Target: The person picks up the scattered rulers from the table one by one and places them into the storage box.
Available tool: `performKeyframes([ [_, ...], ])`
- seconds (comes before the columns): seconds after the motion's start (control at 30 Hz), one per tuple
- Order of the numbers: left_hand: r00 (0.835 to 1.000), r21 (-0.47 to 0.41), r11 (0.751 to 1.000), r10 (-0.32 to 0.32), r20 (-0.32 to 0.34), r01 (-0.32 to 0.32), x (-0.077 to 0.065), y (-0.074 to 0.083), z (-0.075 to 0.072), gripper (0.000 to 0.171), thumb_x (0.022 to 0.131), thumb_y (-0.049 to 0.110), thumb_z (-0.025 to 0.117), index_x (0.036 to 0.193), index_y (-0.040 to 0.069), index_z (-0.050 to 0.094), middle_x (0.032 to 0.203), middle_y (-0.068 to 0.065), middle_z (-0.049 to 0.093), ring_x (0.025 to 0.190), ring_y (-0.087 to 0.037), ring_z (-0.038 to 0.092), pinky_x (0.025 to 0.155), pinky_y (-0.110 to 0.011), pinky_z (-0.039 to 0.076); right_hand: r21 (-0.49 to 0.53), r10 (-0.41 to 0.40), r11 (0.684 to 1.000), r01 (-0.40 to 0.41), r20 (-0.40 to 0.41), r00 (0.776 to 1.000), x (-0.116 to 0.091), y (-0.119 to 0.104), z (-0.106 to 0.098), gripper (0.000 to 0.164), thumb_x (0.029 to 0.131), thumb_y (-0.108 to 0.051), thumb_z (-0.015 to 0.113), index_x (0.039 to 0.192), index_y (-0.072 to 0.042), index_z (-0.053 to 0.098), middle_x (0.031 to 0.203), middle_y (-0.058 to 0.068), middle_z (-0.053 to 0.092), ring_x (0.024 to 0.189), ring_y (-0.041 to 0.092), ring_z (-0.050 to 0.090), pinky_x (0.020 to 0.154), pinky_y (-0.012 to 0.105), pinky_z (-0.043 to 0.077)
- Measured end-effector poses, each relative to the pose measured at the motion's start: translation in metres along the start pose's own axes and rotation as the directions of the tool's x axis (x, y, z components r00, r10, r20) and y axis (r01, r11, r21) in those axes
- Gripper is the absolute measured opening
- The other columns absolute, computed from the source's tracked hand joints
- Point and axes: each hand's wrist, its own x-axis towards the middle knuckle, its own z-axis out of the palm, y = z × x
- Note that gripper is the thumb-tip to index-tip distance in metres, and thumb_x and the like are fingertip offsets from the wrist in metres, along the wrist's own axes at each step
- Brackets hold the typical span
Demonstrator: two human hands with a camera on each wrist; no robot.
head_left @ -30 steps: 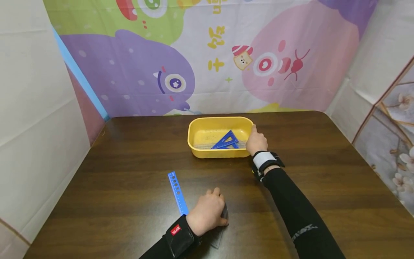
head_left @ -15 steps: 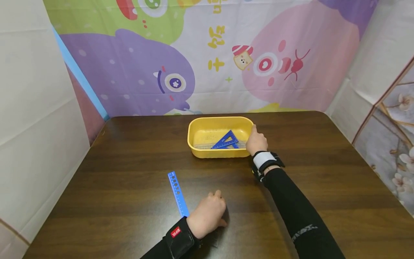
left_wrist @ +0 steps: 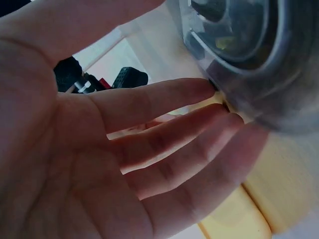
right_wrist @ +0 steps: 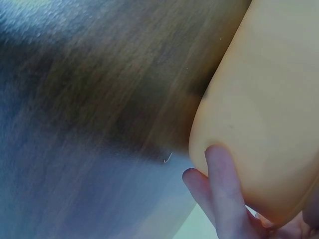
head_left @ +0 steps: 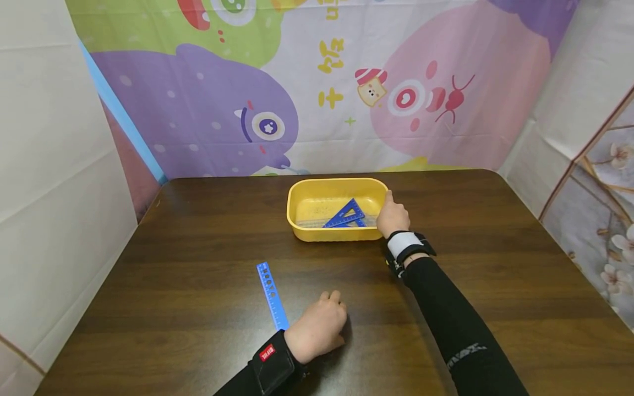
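Observation:
My left hand (head_left: 317, 329) hovers low over the table's near middle. In the left wrist view its fingertips meet at the edge of a clear plastic protractor (left_wrist: 284, 94) with curved openings; the thumb's tip is out of that view. From the head view, the hand hides this piece. A blue ruler (head_left: 272, 294) with cut-out shapes lies left of the hand, its near end by the wristband. My right hand (head_left: 393, 216) grips the right end of a yellow plastic bin (head_left: 337, 235), fingers (right_wrist: 224, 186) against the outer wall. Inside rest blue set squares (head_left: 345, 213) and a clear ruler (head_left: 309, 224).
The brown wooden table (head_left: 198, 247) runs back to a cartoon-printed cloth (head_left: 322, 143). White cloth walls (head_left: 59, 137) close off the sides. The bin stands at the back middle, ahead of the left hand.
The clear piece showed below my left hand a second ago; it is now hidden from the head view. The left hand has shifted slightly. The right hand, bin and blue ruler stay put.

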Motion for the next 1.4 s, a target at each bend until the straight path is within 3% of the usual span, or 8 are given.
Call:
performKeyframes([
  [0.27,1.000,-0.003,1.000,0.012,-0.004,-0.012,0.001,0.000,-0.001,0.032,0.060,0.020,0.077,0.084,0.007,0.060,0.081,-0.004,0.051,0.073,-0.018,0.049,0.057,-0.024,0.042,0.001,-0.004,1.000,0.004,-0.002,1.000,0.001,0.001,0.000,0.060,0.092,-0.005,0.040,0.146,-0.007,0.012,0.104,0.028,0.059,0.086,0.037,0.061,0.075,0.046,0.050],
  [0.6,0.998,0.014,1.000,0.005,0.057,-0.005,0.005,-0.002,-0.002,0.030,0.064,0.015,0.074,0.089,0.009,0.058,0.083,-0.003,0.050,0.075,-0.018,0.049,0.057,-0.029,0.040,-0.007,0.008,1.000,-0.008,-0.001,1.000,0.004,0.000,0.000,0.061,0.092,-0.005,0.040,0.146,-0.008,0.012,0.103,0.027,0.060,0.082,0.036,0.061,0.073,0.044,0.051],
  [0.93,0.996,0.014,1.000,-0.001,0.084,-0.001,0.018,-0.012,-0.010,0.032,0.070,0.016,0.072,0.097,0.009,0.058,0.089,-0.004,0.051,0.080,-0.018,0.048,0.063,-0.032,0.042,-0.008,0.008,1.000,-0.008,0.002,1.000,0.004,-0.001,0.000,0.061,0.092,-0.005,0.040,0.146,-0.009,0.012,0.103,0.028,0.060,0.082,0.036,0.061,0.072,0.044,0.050],
  [1.13,0.999,-0.011,0.999,-0.036,0.040,0.036,0.030,-0.023,-0.016,0.036,0.070,0.017,0.072,0.102,0.009,0.056,0.094,-0.006,0.051,0.088,-0.021,0.048,0.071,-0.036,0.043,-0.002,0.011,1.000,-0.011,0.006,1.000,0.004,0.000,0.000,0.060,0.092,-0.005,0.039,0.146,-0.009,0.012,0.102,0.027,0.060,0.081,0.035,0.061,0.071,0.043,0.050],
  [1.4,0.995,0.011,0.999,-0.047,-0.087,0.048,0.044,-0.032,-0.021,0.034,0.069,0.014,0.070,0.099,0.009,0.055,0.093,-0.006,0.050,0.086,-0.022,0.046,0.070,-0.035,0.040,-0.008,0.004,1.000,-0.004,0.013,1.000,0.004,0.002,0.002,0.061,0.092,-0.005,0.039,0.146,-0.008,0.012,0.102,0.028,0.060,0.082,0.037,0.061,0.072,0.045,0.050],
])
